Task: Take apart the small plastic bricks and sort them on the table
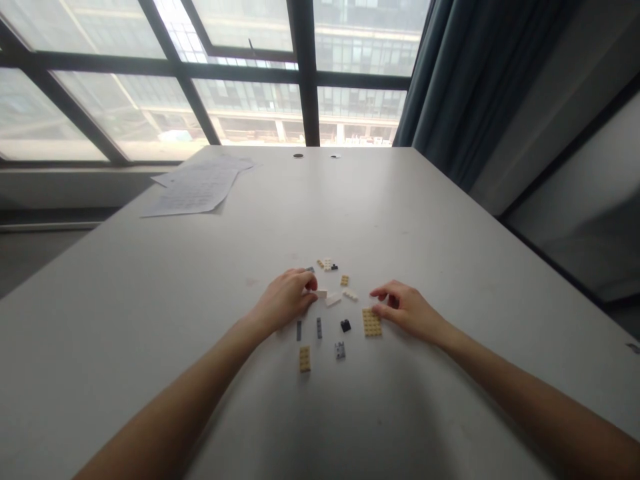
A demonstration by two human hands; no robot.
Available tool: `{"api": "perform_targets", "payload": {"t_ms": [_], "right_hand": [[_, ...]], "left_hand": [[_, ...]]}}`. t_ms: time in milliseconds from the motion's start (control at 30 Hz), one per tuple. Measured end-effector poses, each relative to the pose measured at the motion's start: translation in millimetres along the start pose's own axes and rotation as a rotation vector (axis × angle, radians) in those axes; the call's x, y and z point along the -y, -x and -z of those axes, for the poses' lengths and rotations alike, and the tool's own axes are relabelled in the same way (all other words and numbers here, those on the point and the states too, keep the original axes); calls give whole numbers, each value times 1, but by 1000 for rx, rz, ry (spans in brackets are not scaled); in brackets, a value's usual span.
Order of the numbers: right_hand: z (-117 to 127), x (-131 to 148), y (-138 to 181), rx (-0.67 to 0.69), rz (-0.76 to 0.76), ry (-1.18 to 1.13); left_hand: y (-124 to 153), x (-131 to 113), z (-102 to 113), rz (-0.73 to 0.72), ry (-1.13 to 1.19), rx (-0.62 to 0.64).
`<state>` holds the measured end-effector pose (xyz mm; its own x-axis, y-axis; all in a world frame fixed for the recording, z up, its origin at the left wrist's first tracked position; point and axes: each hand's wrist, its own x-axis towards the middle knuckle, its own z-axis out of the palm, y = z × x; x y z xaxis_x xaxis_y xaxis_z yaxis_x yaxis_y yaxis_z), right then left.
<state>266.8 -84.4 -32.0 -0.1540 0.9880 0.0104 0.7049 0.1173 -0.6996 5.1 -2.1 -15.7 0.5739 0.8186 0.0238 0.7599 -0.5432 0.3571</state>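
Observation:
My left hand has its fingers curled, with thumb and forefinger closed at the left end of a small white brick. Right beside that brick lies a white slope-like piece. My right hand is open, thumb and forefinger apart, its thumb at the top edge of a tan studded plate. Between and below the hands are two narrow dark grey plates, a black piece, a light grey piece and a smaller tan plate.
Farther out lie a white studded strip, a small tan plate, a white plate and a black bit. Printed sheets rest at the white table's far left. Windows and a dark curtain stand beyond.

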Motion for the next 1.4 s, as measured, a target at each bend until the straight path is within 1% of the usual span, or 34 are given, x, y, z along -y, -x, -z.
{"api": "perform_targets", "payload": {"t_ms": [100, 200, 267, 333, 400, 500, 600, 667, 733, 800, 867, 933, 1033, 1100, 1167, 1267, 1333, 1400], "right_hand": [[-8, 15, -22, 47, 47, 135], [-18, 30, -40, 12, 60, 249], [-23, 35, -46, -6, 57, 274], [-26, 36, -50, -4, 51, 266], [-27, 35, -51, -1, 51, 249], [-27, 31, -50, -12, 64, 210], [-27, 30, -47, -30, 85, 166], [-24, 31, -42, -50, 102, 140], [-18, 32, -33, -88, 120, 100], [-10, 33, -19, -137, 138, 30], [-2, 32, -2, -172, 151, -47], [5, 28, 17, -176, 148, -84], [9, 20, 42, -155, 126, -116], [8, 15, 52, -88, 122, -127], [7, 12, 56, 6, 137, -107], [5, 13, 55, 125, 170, -55], [4, 13, 55, 166, 187, -20], [3, 13, 55, 176, 202, 17]], "left_hand": [[2, -2, -3, 11, -7, -37], [5, -2, -5, 13, -10, -60], [10, -2, -3, 17, -15, -83], [18, -3, -1, 4, -1, -133], [27, -5, 2, -44, 38, -201], [40, -14, 6, -167, 95, -330], [48, -27, 7, -304, 80, -477], [52, -36, 7, -363, 52, -559], [55, -43, 6, -390, 38, -610], [59, -49, 4, -417, 38, -623], [64, -57, -1, -471, 58, -604], [68, -67, -10, -523, 96, -541], [73, -84, -28, -578, 127, -373], [75, -95, -39, -587, 91, -249], [75, -102, -46, -555, 33, -137], [73, -107, -49, -427, -26, -12], [72, -109, -48, -351, -51, 29], [69, -111, -47, -303, -87, 43]]}}
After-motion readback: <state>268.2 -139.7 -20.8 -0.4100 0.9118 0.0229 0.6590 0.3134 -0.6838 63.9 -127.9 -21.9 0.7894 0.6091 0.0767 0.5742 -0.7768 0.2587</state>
